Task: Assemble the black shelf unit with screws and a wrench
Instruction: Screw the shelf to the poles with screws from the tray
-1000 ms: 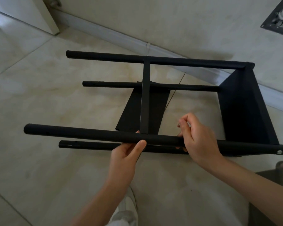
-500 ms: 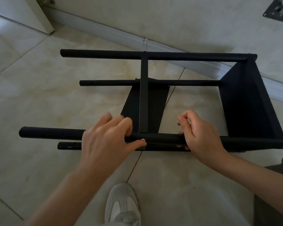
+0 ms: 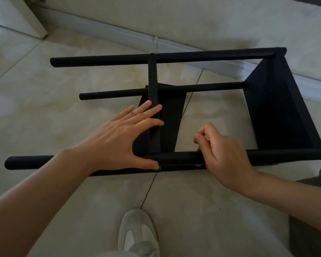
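The black shelf unit (image 3: 278, 112) lies on its side on the tiled floor (image 3: 44, 112), filling the middle of the frame, with four round posts running left to right. One shelf panel is fixed at the right end; a second, middle shelf panel (image 3: 171, 115) sits partway along the posts, its edge strip running from the upper post down to the near post (image 3: 176, 158).

The left hand (image 3: 119, 140) is spread flat, fingers straight across the middle panel's edge strip, thumb resting on the near post. The right hand (image 3: 222, 154) is curled over the near post just right of that joint, with thumb and forefinger pinched together; whether a screw sits in that pinch cannot be told. No wrench is visible.

The likely trouble lies at this joint. The unit rests only on its two lower posts, so a firm push from the flat left hand could roll or slide the frame on the smooth tile, throwing the panel's hole out of line with the post. A small screw fed in at an angle could cross-thread, or slip and drop onto the floor beneath the frame. Fingers beside the strip could also be nipped if the panel shifts. A white shoe (image 3: 137, 230) stands just below the frame.
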